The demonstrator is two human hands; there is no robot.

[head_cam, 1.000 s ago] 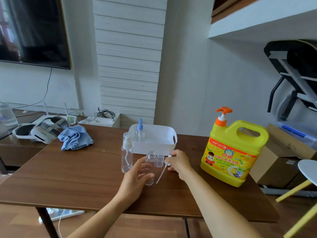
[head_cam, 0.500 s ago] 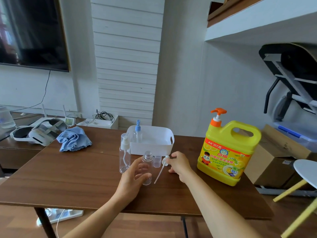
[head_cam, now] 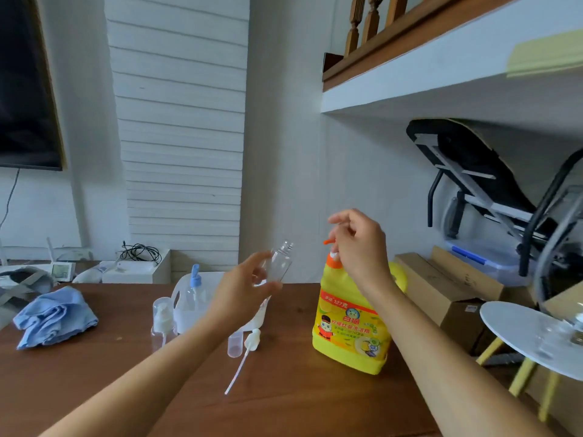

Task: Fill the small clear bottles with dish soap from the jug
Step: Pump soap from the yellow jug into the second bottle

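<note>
My left hand (head_cam: 243,288) grips a small clear bottle (head_cam: 281,263) with no cap, raised and tilted toward the jug. The yellow dish soap jug (head_cam: 347,329) stands on the wooden table (head_cam: 94,380) at the right. My right hand (head_cam: 359,244) hovers at the jug's orange pump (head_cam: 327,242), fingers loosely curled, hiding most of the pump head; I cannot tell if it touches. The bottle's white pump top with its long tube (head_cam: 251,340) lies on the table beside a small clear cap (head_cam: 234,343). A second clear bottle with a pump (head_cam: 162,316) stands to the left.
A white basket (head_cam: 179,298) behind my left arm holds a blue-topped bottle (head_cam: 195,287). A blue cloth (head_cam: 53,316) lies at the table's left. Cardboard boxes (head_cam: 441,294) and a white round stool (head_cam: 533,335) stand right of the table.
My left hand lifted the open bottle off the table toward the jug. My right hand left the pump top on the table and rose to the jug's pump. The view moved closer.
</note>
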